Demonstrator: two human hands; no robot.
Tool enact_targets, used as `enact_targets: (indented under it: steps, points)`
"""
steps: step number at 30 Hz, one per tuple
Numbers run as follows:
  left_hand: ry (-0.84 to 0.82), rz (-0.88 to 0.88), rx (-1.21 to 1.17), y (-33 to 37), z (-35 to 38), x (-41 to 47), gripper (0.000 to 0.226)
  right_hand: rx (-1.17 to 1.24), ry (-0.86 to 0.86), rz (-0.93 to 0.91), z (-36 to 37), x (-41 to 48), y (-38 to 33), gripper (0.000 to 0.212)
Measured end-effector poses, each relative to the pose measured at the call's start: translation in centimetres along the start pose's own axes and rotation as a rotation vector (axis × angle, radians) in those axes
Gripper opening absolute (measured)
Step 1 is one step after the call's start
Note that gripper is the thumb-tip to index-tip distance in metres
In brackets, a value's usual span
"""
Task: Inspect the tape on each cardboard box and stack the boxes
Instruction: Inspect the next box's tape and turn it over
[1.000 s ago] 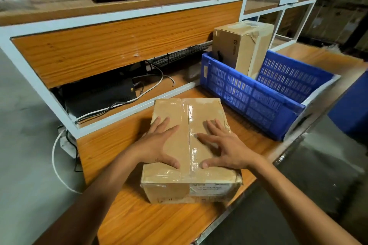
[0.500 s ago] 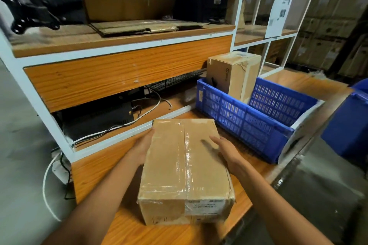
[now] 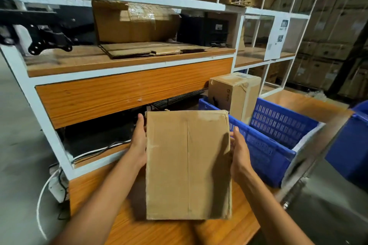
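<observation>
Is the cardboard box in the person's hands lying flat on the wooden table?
No, the cardboard box stands upright, broad face toward the camera, held at its sides by left hand and right hand.

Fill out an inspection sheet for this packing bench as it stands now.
Surface: wooden bench top, orange grain.
Job's things: cardboard box held on end, seamed face toward camera; second cardboard box standing in blue crate.
Clutter: flattened cardboard on the shelf.
Hands: left hand and right hand grip the held box's side edges.
Cables: white cable hanging at bench's left.
Surroundings: stacked cartons behind white racking.
</observation>
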State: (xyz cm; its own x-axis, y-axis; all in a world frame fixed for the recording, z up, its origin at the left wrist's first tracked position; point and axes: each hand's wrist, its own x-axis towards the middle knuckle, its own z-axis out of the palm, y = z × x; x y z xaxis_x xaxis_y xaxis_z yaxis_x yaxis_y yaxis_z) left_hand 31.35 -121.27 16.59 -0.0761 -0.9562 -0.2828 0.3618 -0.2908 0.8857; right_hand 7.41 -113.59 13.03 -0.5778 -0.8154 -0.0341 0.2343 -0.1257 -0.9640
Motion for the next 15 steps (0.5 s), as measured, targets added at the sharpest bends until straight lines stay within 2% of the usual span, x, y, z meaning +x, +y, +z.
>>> enact_targets:
  steps: [2,3,6,8,12,15]
  points:
    - [0.053,0.023,-0.05,-0.1,-0.3,0.0,0.093,0.018,-0.007,-0.071,0.0,-0.3,0.4,0.057]
    - [0.068,0.039,-0.072,-0.2,-0.4,0.0,0.096,0.034,-0.023,-0.111,-0.2,-0.6,0.6,0.057]
    - [0.072,0.095,-0.077,-0.3,-0.5,-0.5,0.068,0.071,-0.065,-0.158,-1.0,-1.0,1.1,0.072]
    - [0.054,0.14,-0.051,-0.3,-0.1,-1.2,0.062,0.131,-0.096,-0.148,-1.5,-0.8,1.1,0.078]
    - [0.09,0.209,0.064,-0.6,-0.6,-1.7,0.073,0.102,-0.078,-0.151,-1.7,-0.7,1.0,0.062]
    - [0.09,0.197,0.155,-0.7,-1.5,-1.2,0.052,0.02,-0.003,-0.207,-2.0,-0.7,0.7,0.052]
